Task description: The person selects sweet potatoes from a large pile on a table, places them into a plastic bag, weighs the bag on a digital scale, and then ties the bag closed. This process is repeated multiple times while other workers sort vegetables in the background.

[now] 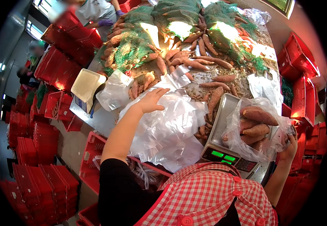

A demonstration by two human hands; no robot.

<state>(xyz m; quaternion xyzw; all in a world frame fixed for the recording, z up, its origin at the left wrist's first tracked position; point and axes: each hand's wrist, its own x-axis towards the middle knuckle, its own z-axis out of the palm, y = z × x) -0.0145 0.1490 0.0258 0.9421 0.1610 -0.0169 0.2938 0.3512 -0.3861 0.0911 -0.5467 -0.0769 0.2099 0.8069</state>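
My left hand [151, 101], fingers spread, is over a heap of clear plastic bags [169, 127]; whether it touches them I cannot tell. At the right, my right hand [289, 147] grips the side of an open clear plastic bag [234, 138]. Several sweet potatoes [258, 115] lie inside that bag, which rests on the metal pan of a digital scale [218, 124]. Green digits glow on the scale's display [222, 156]. Loose sweet potatoes [215, 100] lie just beyond the pan.
Green mesh sacks [177, 12] and piled sweet potatoes cover the table's far side. White carrier bags [266, 87] lie at right. A cream-topped box-like device [87, 84] stands at the left edge. Stacked red crates [44, 192] flank the table. A purple-gloved person [97, 11] stands at far left.
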